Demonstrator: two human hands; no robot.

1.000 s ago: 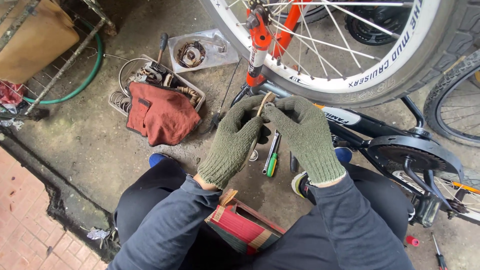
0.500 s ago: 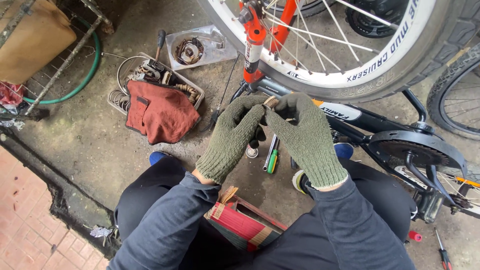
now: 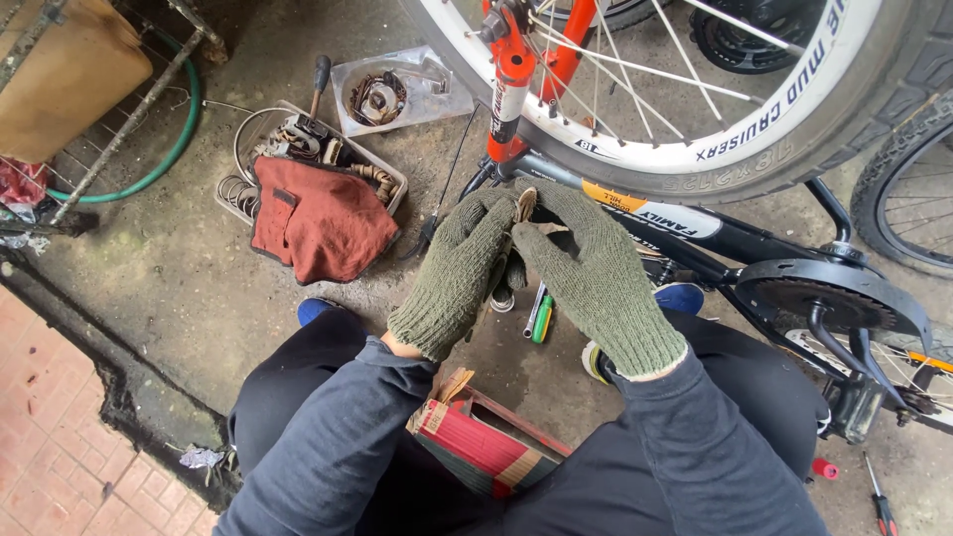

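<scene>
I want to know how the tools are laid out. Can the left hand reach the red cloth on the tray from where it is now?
Probably yes. The red cloth lies on the tray, to the left of the left hand, with only bare concrete between them. But the left hand now holds a small part together with the right hand.

A stained grey concrete floor carries everything. Left of the gloved fingers lies a shallow tray of coiled cables under a red cloth; beyond it sits a clear plastic bag of parts. Just below the fingers lies a green-handled screwdriver, and a bicycle rests to their right.
</scene>
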